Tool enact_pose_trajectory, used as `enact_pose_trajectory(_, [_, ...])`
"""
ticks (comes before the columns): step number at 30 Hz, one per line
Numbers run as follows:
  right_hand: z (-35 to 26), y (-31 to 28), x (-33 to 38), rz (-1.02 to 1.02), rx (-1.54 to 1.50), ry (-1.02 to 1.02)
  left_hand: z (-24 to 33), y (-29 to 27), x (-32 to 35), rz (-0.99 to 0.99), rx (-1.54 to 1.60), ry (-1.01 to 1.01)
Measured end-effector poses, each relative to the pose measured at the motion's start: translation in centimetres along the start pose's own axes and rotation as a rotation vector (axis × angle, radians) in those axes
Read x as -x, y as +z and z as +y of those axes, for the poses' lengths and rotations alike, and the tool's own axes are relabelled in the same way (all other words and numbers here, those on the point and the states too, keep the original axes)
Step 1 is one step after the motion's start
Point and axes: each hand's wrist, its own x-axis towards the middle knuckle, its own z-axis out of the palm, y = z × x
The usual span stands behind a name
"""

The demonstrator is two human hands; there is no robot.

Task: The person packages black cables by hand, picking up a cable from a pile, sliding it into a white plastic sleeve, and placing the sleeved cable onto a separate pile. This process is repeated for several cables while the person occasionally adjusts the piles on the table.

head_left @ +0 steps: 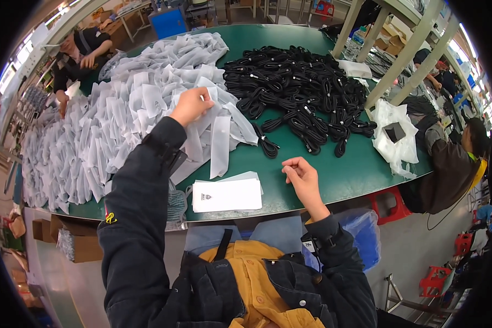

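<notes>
Bagging bench, seen from the head camera. Left hand (191, 105) is stretched forward into the heap of white sleeves (120, 115), fingers pinched shut on the top edge of one sleeve; the rest of that sleeve hangs down just below the fingertips. More sleeves lie under, left of and beyond the fingers, filling the left half of the green table (344, 175).

Right hand (302, 177) hovers low above the table near its front edge, fingers curled loosely inward, thumb against the forefinger. Cannot tell whether anything small sits between them; nothing visible.

Nearest cable: one coiled black cable (267, 146) lies alone on the table, beyond and a little left of the right fingertips, apart from them. The main pile of black cables (300, 87) lies farther beyond, well apart from both hands.

A short stack of flat white packets (227, 195) rests near the front edge, left of the right fingers and below the left fingers.

Progress, judged: early. The finished stack looks only a few packets thick, while both the cable pile and the sleeve heap remain large. Current cycle: sleeve picked, cable not yet in hand.

Other people work at the far left and right edges; a white plastic bag (394, 134) lies at the right.
</notes>
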Motion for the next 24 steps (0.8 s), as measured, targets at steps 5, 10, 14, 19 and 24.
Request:
enact_pose_trajectory(5, [-0.2,-0.5,-0.7,-0.018,0.026,-0.013,5.4,-4.3,3.0,0.037,0.227,0.185])
enact_pose_trajectory(10, [-1.6,0.0,-2.2,-0.06,0.079,-0.043,5.8,-5.8,3.3,0.309,0.312,0.239])
enact_pose_trajectory(14, [-2.2,0.4,-2.9,-0.079,0.186,-0.091,0.0,-10.8,0.9,0.54,0.485,0.103])
enact_pose_trajectory(19, [-1.3,0.4,-3.8,-0.08,0.646,-0.398,-3.8,-8.7,3.1,0.743,-0.538,0.443])
enact_pose_trajectory(24, [0.2,1.7,-7.3,-0.087,1.018,-0.666,4.2,2.3,9.9,-0.177,-0.708,0.766])
